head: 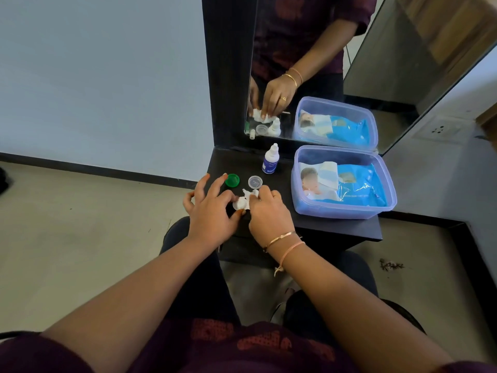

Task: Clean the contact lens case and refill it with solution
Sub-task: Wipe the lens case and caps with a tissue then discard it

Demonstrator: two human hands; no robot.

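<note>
The contact lens case (240, 204) is a small white plastic piece, light and stiff and probably slick when damp, so it would likely skid on the black counter (336, 230) unless pinned. The sensible hold is at its outer edge, leaving the wells free. It sits between the two hands. The left hand (212, 214) seems to pinch its near end between the thumb and one bent finger, while the other fingers (215, 184) are splayed wide and touch nothing. The right hand (269, 214) has its fingers bunched tightly round a crumpled white tissue (251, 193), soft and easily torn, and presses it onto the far end of the case; how deep it reaches into the well is hidden. Just beyond the left fingers lies a green cap (232, 180) and just beyond the right fingers a clear cap (255, 182). Farther out the solution bottle (270, 160) stands upright and capped, beside a blue box of wipes (338, 212)
</note>
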